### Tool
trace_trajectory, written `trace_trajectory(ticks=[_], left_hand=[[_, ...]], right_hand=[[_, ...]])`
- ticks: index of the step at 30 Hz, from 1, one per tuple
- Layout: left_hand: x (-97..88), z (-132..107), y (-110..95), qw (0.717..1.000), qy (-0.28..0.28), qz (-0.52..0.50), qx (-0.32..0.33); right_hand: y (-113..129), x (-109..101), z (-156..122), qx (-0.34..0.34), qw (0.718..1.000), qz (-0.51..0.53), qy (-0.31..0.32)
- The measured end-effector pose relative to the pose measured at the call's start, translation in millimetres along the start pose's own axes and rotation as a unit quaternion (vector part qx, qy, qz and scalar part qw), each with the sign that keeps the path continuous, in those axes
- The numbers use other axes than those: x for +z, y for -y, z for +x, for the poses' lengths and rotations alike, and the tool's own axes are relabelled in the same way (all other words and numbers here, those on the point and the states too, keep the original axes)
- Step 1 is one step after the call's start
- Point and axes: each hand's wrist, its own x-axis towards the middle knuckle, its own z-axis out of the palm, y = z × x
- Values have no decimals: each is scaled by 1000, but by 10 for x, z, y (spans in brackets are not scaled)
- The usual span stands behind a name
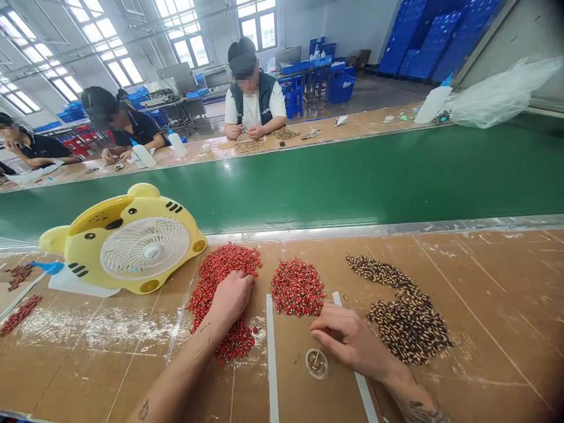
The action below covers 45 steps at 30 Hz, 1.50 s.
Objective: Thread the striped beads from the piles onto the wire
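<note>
Red beads (220, 282) heaped just right of a yellow fan (132, 247), speckled brown beads (408, 326) farther right of the fan, green belt (282, 182) behind it. Both forearms low over cardboard (484, 329). Left hand (231, 299) nearest the fan, fingers pressed together on the red heap, any grip hidden. Right hand (348, 341) farther off, pinching a thin stick (317, 355) nearly upright in a small clear dish (324, 373).

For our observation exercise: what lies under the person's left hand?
The left hand rests on a heap of small red-and-black beads; whatever lies beneath the palm is covered.
</note>
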Motion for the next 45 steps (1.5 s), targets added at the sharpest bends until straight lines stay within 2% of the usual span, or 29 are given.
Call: trace_trajectory(ticks=[4, 6, 9, 13, 16, 19, 22, 26, 29, 31, 35, 37, 40, 45], left_hand=[[-60, 37, 26, 1000, 5, -12, 15], [-77, -7, 39, 999, 2, -24, 23], [-41, -122, 23, 992, -23, -123, 6], [110, -253, -125, 940, -72, -327, -65], [215, -287, -320, 890, -72, -442, -84], [261, -285, -492, 849, -60, -518, -83], [271, -282, -569, 824, -52, -559, -73], [292, -295, -570, 796, 4, -603, -47], [318, -303, -565, 769, 58, -635, -50], [341, -305, -566, 741, 78, -665, -62], [413, -322, -579, 663, 114, -736, -72], [456, -335, -599, 635, 135, -757, -77], [502, -347, -641, 627, 142, -760, -91], [519, -343, -689, 627, 127, -760, -117]], right_hand=[[25, -29, -6, 0, 1000, 7, 2], [29, -72, -13, 4, 1000, 19, 22], [15, -145, -25, 15, 997, 30, 67], [-21, -185, -32, 18, 995, 25, 97], [-45, -163, -23, 15, 993, 35, 113], [-77, -125, -12, 6, 993, 36, 114], [-106, -89, -13, -15, 993, 45, 112], [-93, -51, -25, -62, 989, 58, 118], [-61, -25, -29, -93, 988, 43, 119], [-43, -12, -24, -111, 988, 12, 108], [-29, -18, -6, -131, 988, -51, 70], [-33, -34, -7, -135, 986, -45, 81], [-42, -53, -18, -125, 986, -27, 107], [-22, -56, -20, -104, 988, -46, 104]])
